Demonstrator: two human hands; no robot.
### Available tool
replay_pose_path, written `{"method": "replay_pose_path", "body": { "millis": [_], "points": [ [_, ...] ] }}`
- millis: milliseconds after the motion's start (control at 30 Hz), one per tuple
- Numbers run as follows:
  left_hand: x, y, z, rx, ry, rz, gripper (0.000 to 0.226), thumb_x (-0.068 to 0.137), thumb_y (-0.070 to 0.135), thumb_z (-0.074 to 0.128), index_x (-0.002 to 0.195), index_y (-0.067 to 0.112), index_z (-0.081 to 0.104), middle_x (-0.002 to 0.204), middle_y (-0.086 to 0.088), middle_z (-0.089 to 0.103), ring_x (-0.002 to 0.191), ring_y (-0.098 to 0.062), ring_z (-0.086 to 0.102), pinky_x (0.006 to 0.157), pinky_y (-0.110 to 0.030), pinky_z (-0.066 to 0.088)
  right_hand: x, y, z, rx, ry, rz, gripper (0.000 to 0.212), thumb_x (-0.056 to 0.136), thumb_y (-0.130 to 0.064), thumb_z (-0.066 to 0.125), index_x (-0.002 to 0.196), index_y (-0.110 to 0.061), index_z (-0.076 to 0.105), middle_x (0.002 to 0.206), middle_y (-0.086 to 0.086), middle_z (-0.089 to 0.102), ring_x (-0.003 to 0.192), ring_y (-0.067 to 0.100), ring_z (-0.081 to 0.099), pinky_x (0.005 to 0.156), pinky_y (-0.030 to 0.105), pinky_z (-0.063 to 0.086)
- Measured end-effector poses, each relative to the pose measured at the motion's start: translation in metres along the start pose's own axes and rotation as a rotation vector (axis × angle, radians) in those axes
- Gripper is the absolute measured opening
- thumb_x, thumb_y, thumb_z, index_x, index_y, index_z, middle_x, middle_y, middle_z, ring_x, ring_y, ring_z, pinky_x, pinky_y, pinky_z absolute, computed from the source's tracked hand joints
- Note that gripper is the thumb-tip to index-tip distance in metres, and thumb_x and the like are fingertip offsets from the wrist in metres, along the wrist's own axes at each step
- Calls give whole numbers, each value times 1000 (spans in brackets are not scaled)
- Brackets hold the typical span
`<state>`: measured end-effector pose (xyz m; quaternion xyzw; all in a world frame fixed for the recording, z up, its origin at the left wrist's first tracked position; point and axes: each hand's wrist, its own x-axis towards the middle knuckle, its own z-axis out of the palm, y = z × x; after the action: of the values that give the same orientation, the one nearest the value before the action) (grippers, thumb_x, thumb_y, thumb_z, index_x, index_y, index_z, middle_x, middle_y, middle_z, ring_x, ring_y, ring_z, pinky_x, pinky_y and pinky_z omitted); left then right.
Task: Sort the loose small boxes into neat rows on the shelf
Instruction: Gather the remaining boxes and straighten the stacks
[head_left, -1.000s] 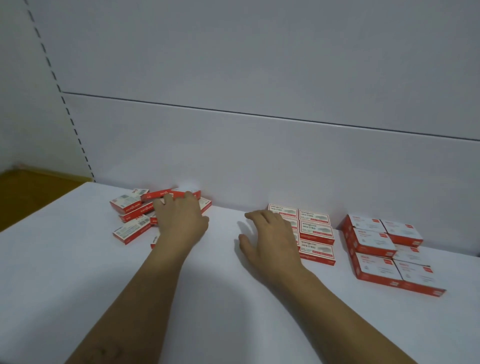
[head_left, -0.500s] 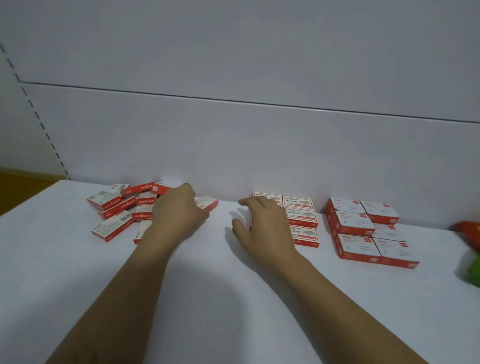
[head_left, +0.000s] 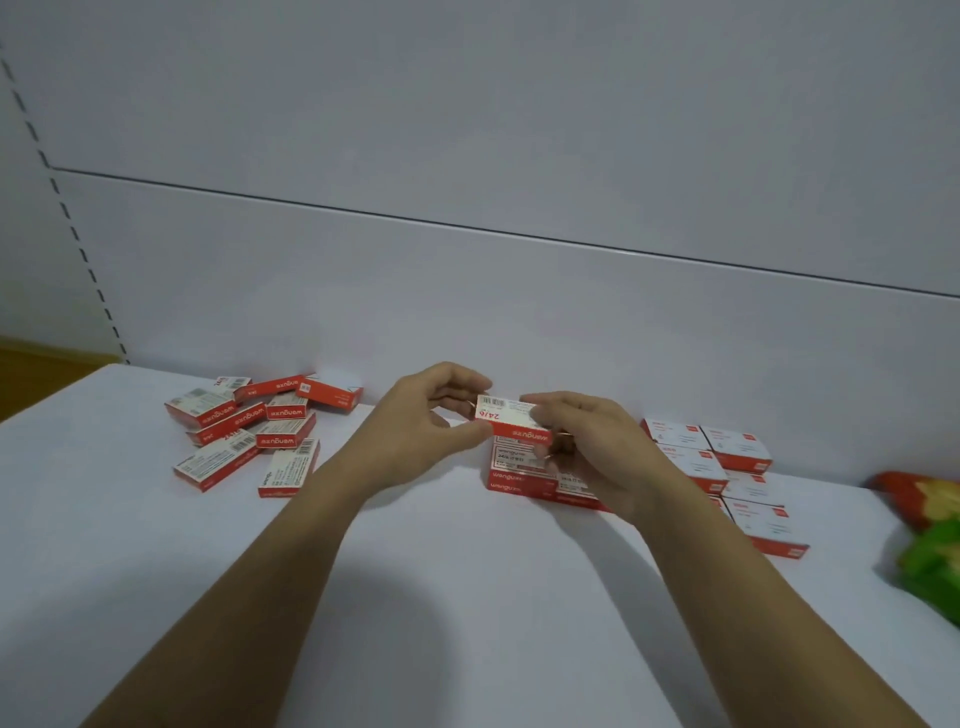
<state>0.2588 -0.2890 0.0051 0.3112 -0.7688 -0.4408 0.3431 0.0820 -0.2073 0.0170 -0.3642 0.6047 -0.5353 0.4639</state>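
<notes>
A person holds one small red-and-white box, the held box (head_left: 511, 418), in the air just above the middle stack (head_left: 519, 474) of matching boxes, which sits on the white shelf (head_left: 467, 597) against the back panel (head_left: 467, 291). The left hand (head_left: 426, 431) pinches the box's left end, thumb underneath and fingers curled over the far edge. The right hand (head_left: 587, 447) grips the other end with its fingers curled round it, and covers much of the middle stack's right side. The held box lies roughly level, its barcode and the print "24/6" facing up and its red long side facing the camera.

The middle stack is tidy, with edges aligned and two layers visible at its front; how many boxes it holds cannot be told behind the right hand. Well to the left of the middle stack lies the loose pile (head_left: 249, 431), about ten boxes at mixed angles, some overlapping, some tipped on one another, a few flat on the shelf. Just to the right of the middle stack, partly hidden by the right forearm, stands the right-hand group (head_left: 727, 467), white-topped boxes in neat rows running from the back panel toward the front. Farther right of the middle stack, at the picture's edge, lie a red packet (head_left: 914, 499) and a green packet (head_left: 935, 571), both blurred. Far to its left, a slotted upright (head_left: 78, 249) runs up the back panel.
</notes>
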Motion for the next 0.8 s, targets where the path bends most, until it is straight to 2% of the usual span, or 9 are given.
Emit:
{"method": "replay_pose_path", "body": {
  "millis": [67,167,233,367,500,567,667,733,800],
  "points": [
    [1,-1,2,-102,12,-11,35,83,14,72,114,25,61,107,13,69,94,-8,66,72,-23,55,-4,1,-3,33,-92,28,22,91,-5,57,109,-4,69,83,13,67,63,18,55,51,26,45],
    [1,0,9,-191,9,7,30,87,12,68,114,22,60,109,8,70,89,-12,69,63,-21,53,-12,3,-3,20,-227,38,27,89,-4,57,113,-6,68,80,9,63,59,17,51,54,27,43],
    [-1,2,17,-205,27,6,22,88,12,66,108,21,61,104,6,70,82,-14,70,60,-22,51,-15,6,-5,40,-239,36,34,89,-3,56,120,-13,64,82,6,65,58,16,50,54,26,41],
    [-7,9,30,-187,28,-33,11,88,24,67,99,24,63,91,-2,71,66,-6,65,59,-19,47,-23,8,-12,58,-201,-18,40,88,-2,58,125,-16,58,90,9,71,60,18,54,60,29,45],
    [-17,14,46,-160,-110,-29,40,75,27,79,109,35,59,103,5,62,62,5,60,56,-14,46,-25,11,-19,80,9,-81,30,88,-3,62,117,-7,55,95,21,71,74,28,62,66,37,53],
    [-18,11,54,-152,-123,-17,44,73,23,81,109,36,59,98,10,64,66,-2,63,61,-23,52,-27,13,-19,99,65,-92,21,90,-5,59,111,-6,55,93,21,72,79,32,64,75,44,53],
    [-14,6,57,-201,-97,-29,39,77,10,76,108,31,63,93,4,69,82,-24,67,76,-42,57,-27,18,-21,88,157,-121,6,92,-6,56,98,-7,58,83,14,72,74,25,66,67,35,54],
    [-13,5,56,-256,-102,-46,39,79,0,72,107,26,66,89,-4,70,84,-37,67,73,-45,57,-28,20,-27,71,206,-149,4,92,-6,57,96,-5,59,82,11,73,77,22,68,65,32,54],
    [-12,3,55,-267,-105,-57,36,81,-2,70,103,27,69,84,-7,70,81,-39,68,74,-52,54,-32,21,-34,95,198,-162,11,92,-3,57,103,-5,60,84,12,73,77,20,70,61,28,54]
  ]
}}
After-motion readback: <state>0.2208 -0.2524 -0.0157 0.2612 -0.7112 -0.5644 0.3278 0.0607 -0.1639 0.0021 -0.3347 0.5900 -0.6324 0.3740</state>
